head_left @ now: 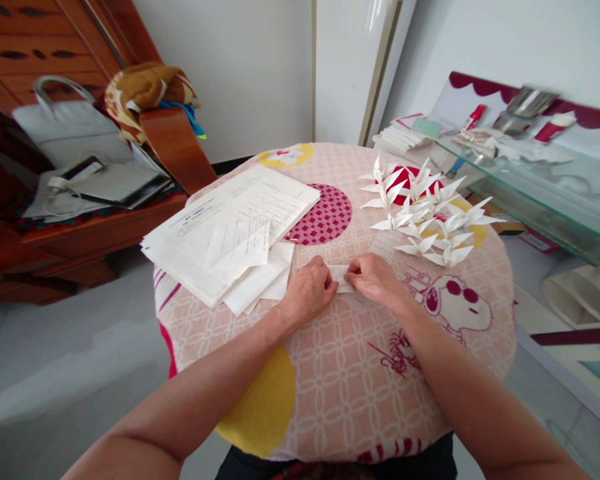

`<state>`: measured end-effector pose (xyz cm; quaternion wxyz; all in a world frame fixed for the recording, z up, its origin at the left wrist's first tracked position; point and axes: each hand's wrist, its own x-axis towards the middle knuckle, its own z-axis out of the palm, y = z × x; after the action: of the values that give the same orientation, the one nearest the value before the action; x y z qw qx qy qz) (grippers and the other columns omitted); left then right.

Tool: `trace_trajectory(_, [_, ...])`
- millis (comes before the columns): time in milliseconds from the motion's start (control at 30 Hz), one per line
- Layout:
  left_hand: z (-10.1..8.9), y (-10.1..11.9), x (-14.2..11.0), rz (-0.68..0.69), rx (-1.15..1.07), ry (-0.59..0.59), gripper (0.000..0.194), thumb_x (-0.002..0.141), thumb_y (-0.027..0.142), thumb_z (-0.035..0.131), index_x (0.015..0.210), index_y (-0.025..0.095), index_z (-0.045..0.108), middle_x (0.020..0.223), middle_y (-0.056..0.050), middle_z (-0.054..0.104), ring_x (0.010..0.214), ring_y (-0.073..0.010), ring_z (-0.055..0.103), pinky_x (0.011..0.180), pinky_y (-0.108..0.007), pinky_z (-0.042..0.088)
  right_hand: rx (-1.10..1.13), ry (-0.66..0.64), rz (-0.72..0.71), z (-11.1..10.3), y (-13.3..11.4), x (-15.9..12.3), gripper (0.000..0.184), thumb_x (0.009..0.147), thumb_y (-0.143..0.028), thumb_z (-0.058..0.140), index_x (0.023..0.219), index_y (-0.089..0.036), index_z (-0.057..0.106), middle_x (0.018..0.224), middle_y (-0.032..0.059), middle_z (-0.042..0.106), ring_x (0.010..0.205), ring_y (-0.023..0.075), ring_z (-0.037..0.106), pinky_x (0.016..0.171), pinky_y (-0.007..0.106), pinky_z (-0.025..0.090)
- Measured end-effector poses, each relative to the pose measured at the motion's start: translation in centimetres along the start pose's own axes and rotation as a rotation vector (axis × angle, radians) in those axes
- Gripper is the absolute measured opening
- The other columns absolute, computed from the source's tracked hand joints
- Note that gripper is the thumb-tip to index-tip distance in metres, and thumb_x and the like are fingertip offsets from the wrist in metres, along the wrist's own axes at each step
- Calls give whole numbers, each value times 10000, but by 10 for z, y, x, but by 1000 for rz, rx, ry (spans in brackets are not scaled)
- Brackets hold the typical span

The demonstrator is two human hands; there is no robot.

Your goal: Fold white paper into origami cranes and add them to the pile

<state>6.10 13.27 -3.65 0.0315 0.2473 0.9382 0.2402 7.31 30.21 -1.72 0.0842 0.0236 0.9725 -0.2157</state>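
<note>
Between my hands, low over the cloth-covered round table, is a small folded piece of white paper (342,275). My left hand (311,287) has its fingers curled closed at the paper's left side. On the right side, my right hand (371,275) pinches the paper's edge between thumb and fingers. Just left of my left hand lie loose paper squares (260,283), next to a stack of printed sheets (205,227). Several folded white paper cranes (420,210) stand in a group beyond my right hand. The paper's outer edges are partly hidden by my fingers.
A patterned cloth (330,373) covers the round table (500,333). At right stands a glass shelf (540,193) with metal bowls (530,103) and papers. On the left, a wooden bench (130,213) holds a grey bag (75,130) and a tablet-like device (125,187).
</note>
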Motion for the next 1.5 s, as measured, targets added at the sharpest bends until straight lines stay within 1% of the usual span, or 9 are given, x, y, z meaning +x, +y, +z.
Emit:
trace_trajectory(433, [6, -4, 1, 33, -11, 60, 132, 823, 184, 641, 696, 150, 635, 822, -49, 608, 726, -163, 595, 664, -280, 465, -47, 56, -5, 5, -2, -2, 134, 834, -223, 616, 796, -181, 737, 843, 87, 749, 832, 211, 665, 692, 292, 410])
trace_trajectory(500, [6, -7, 0, 87, -69, 79, 36, 824, 156, 630, 822, 152, 666, 879, -43, 626, 706, -146, 590, 643, -264, 457, -44, 67, -10, 6, -1, -2, 130, 833, -223, 617, 804, -179, 736, 848, 87, 750, 833, 211, 665, 689, 291, 409])
trace_trajectory(600, [6, -12, -2, 236, -150, 64, 163, 848, 111, 588, 954, 179, 691, 962, -37, 652, 731, -130, 605, 666, -244, 458, -23, 71, -13, 6, 1, -1, 121, 828, -231, 633, 790, -178, 736, 842, 82, 752, 813, 205, 664, 678, 286, 406])
trace_trajectory(700, [7, -16, -1, 317, -168, 63, 169, 872, 105, 568, 898, 182, 716, 964, -41, 666, 759, -132, 616, 694, -242, 456, 3, 88, -22, 6, 2, -2, 100, 818, -229, 654, 791, -181, 737, 832, 74, 752, 797, 198, 661, 678, 281, 406])
trace_trajectory(833, [10, -19, 2, 310, -201, 83, 165, 849, 87, 593, 879, 174, 730, 943, -35, 666, 665, -101, 577, 640, -226, 434, 39, 131, -42, 6, 3, -7, 84, 818, -207, 658, 808, -181, 738, 820, 66, 751, 779, 192, 659, 672, 274, 405])
trace_trajectory(1033, [11, -19, 3, 289, -221, 89, 177, 829, 83, 603, 875, 176, 747, 913, -29, 659, 653, -95, 561, 644, -224, 438, 82, 198, -185, 12, 11, -13, 122, 809, -135, 631, 814, -177, 745, 780, 51, 748, 731, 173, 651, 674, 259, 407])
trace_trajectory(1233, [9, -18, 2, 273, -242, 76, 200, 824, 83, 588, 880, 181, 753, 920, -26, 663, 657, -93, 564, 655, -217, 449, 326, 231, -166, 10, 21, -13, 179, 796, -107, 585, 837, -146, 755, 796, 51, 759, 722, 168, 671, 673, 246, 457])
trace_trajectory(1367, [11, -18, 2, 269, -243, 67, 197, 821, 79, 599, 883, 184, 753, 942, -30, 669, 666, -93, 577, 657, -213, 454, 415, 294, -327, 9, 18, -17, 278, 822, -72, 522, 945, -156, 756, 952, 66, 774, 854, 173, 693, 790, 270, 499])
trace_trajectory(1500, [7, -19, 3, 276, -257, 56, 181, 834, 83, 599, 879, 166, 754, 941, -40, 675, 683, -95, 586, 675, -213, 463, 324, 215, -463, 13, 13, -19, 345, 789, 10, 490, 935, -156, 755, 961, 73, 764, 913, 177, 685, 861, 289, 490])
